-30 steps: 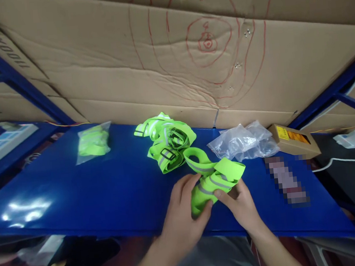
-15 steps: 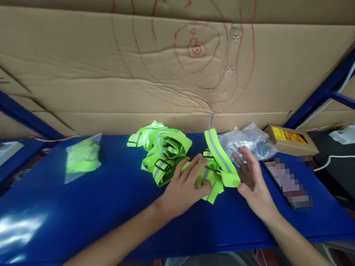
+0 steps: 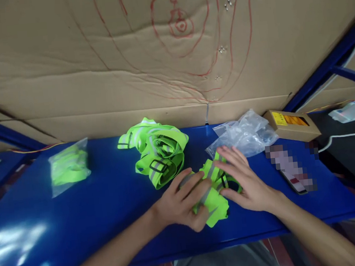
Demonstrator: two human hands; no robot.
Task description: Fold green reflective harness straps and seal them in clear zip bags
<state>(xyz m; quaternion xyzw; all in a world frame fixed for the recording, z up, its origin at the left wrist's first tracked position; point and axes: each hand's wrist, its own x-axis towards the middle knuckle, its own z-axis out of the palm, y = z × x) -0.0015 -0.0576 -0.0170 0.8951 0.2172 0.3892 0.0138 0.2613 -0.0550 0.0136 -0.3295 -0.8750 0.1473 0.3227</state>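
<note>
A folded neon-green reflective strap point(image 3: 217, 206) with grey stripes and a black buckle lies between my hands at the front middle of the blue table. My left hand point(image 3: 187, 201) is closed on its left side, the fingers bent over it. From the right, my right hand point(image 3: 245, 181) grips the folds, thumb below and fingers above; its palm hides part of the strap. Just behind my left hand sits a larger tangled pile of green reflective straps point(image 3: 158, 149) with black buckles.
At the left lies a clear bag point(image 3: 69, 166) with a green strap inside. Clear plastic bags point(image 3: 246, 132), a small cardboard box point(image 3: 293, 126) and a phone point(image 3: 291, 172) are on the right. A cardboard wall point(image 3: 98, 90) with red rings stands behind the blue table point(image 3: 115, 206).
My right hand has come leftward and closed over the strap. A loop that stood up is now pressed down into the bundle. The head view has tilted lower.
</note>
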